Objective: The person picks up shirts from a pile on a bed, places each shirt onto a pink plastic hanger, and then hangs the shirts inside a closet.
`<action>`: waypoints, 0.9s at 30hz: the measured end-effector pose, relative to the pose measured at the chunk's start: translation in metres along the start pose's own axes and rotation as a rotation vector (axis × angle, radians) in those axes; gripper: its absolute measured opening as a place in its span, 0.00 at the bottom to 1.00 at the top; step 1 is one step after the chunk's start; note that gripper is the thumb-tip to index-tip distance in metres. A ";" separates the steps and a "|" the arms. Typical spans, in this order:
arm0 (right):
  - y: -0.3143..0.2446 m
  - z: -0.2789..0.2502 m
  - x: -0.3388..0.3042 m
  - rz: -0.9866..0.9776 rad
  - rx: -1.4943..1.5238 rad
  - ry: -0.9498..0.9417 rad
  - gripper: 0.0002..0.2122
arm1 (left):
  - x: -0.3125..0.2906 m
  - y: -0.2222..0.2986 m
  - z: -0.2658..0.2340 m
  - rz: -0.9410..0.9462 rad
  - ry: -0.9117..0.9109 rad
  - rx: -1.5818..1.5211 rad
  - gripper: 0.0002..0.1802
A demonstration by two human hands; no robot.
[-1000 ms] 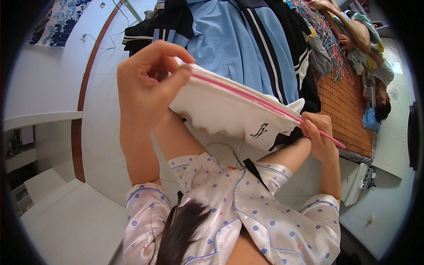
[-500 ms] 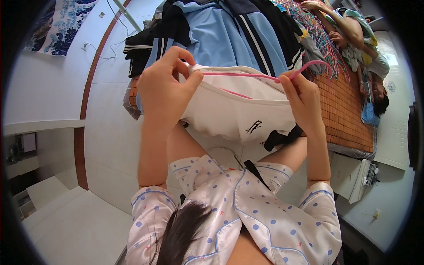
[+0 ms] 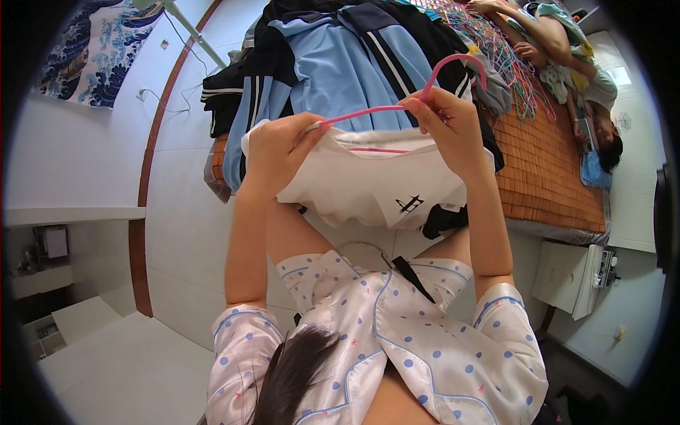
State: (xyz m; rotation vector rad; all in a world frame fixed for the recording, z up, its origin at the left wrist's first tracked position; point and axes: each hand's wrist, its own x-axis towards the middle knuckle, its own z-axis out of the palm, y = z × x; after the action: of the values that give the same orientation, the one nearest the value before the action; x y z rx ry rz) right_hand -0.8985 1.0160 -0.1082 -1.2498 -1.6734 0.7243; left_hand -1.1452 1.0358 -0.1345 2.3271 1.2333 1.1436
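A pink clothes hanger [image 3: 372, 110], its hook curving up and to the right, spans the space between my hands. Near the hook, my right hand [image 3: 453, 131] has its fingers closed round the hanger. A white T-shirt [image 3: 368, 173] with a small black mark hangs below, spread over my lap and the bed edge. My left hand [image 3: 280, 149] pinches a bit of white cloth at its neckline, where the hanger's left end meets my fingertips. Part of the hanger's lower bar shows pink inside the neck opening; the rest is hidden by cloth.
Light-blue and black striped jackets [image 3: 329, 60] lie piled on the bed, over a brown woven mat [image 3: 545, 177]. Farther right is a tangle of coloured hangers [image 3: 506, 74]. Another person [image 3: 602, 106] lies there holding a phone. A white cabinet [image 3: 120, 368] stands at lower left.
The right hand has moved up and left with the hanger, lifting its hook above the shirt. The left hand has lowered slightly. The shirt's neckline now sags below the hanger.
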 end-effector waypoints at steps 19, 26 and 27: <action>0.063 -0.034 -0.037 0.111 0.104 0.181 0.08 | -0.028 -0.040 -0.007 -0.327 0.196 -0.309 0.08; 0.086 -0.034 -0.038 0.137 0.156 0.333 0.10 | -0.028 -0.036 0.000 -0.215 0.207 -0.119 0.08; 0.091 -0.035 -0.038 0.158 0.275 0.380 0.10 | -0.028 -0.035 0.001 -0.215 0.207 -0.120 0.08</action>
State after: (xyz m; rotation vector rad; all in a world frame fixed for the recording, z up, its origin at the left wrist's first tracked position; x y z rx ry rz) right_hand -0.8254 1.0069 -0.1826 -1.2404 -1.1363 0.7301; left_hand -1.1739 1.0351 -0.1689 1.9738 1.4031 1.3662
